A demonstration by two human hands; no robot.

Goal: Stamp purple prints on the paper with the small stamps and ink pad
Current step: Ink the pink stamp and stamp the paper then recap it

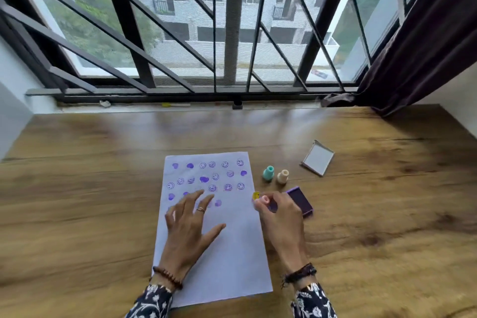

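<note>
A white sheet of paper point(232, 253) lies on the wooden table, its upper half covered in purple smiley and heart prints. My left hand point(189, 230) rests flat on the paper with fingers spread, holding nothing. My right hand point(280, 219) sits just off the paper's right edge, fingers closed on a small pink stamp point(264, 199). A small yellow stamp point(255, 195) lies right beside it. The purple ink pad point(302, 200) is open just beyond my right hand, partly hidden by it. A teal stamp point(268, 173) and a cream stamp point(282, 176) stand upright further back.
The ink pad's lid point(318, 158) lies upside down at the back right. The wooden table point(387, 214) runs up to a barred window point(232, 33), with a dark curtain point(418, 41) hanging at the right.
</note>
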